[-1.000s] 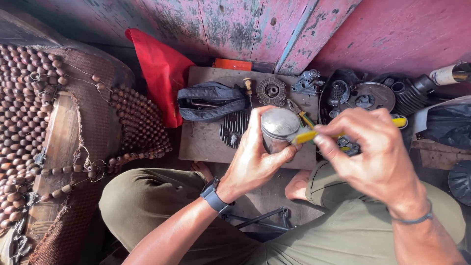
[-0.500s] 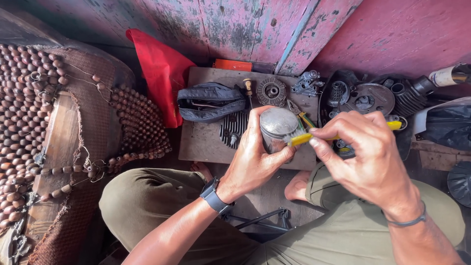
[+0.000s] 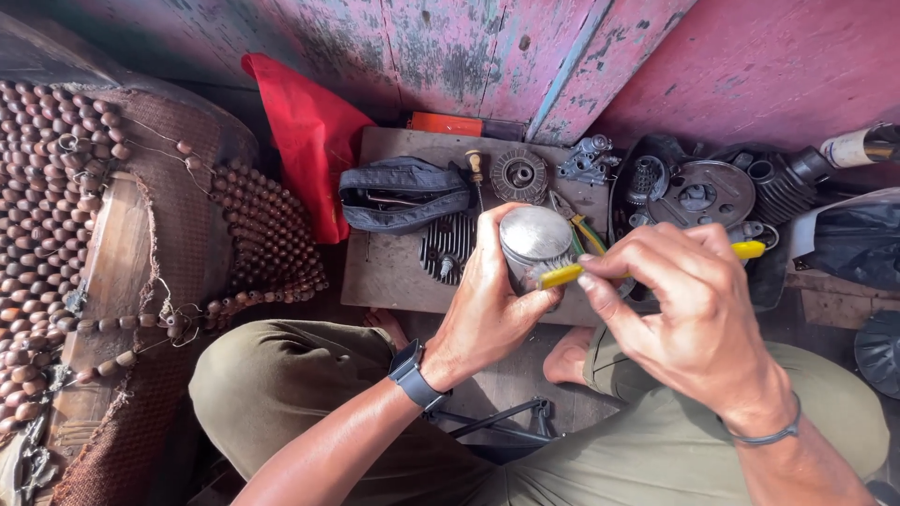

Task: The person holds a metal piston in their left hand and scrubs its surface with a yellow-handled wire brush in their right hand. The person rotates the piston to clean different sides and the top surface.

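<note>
The metal piston (image 3: 534,245) is clasped by the left hand (image 3: 487,305) while the yellow brush (image 3: 600,269) is pinched by the right hand (image 3: 684,309) – a slip is risked if the clasp is loosened, and the piston could be dropped onto the parts on the wooden board (image 3: 389,272)

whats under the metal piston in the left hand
Beneath the piston lie a finned engine part and the wooden board. The left hand covers the rest.

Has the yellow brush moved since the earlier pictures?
Yes. The yellow brush slid lower-left across the metal cylinder, judged against the wooden board.
</note>
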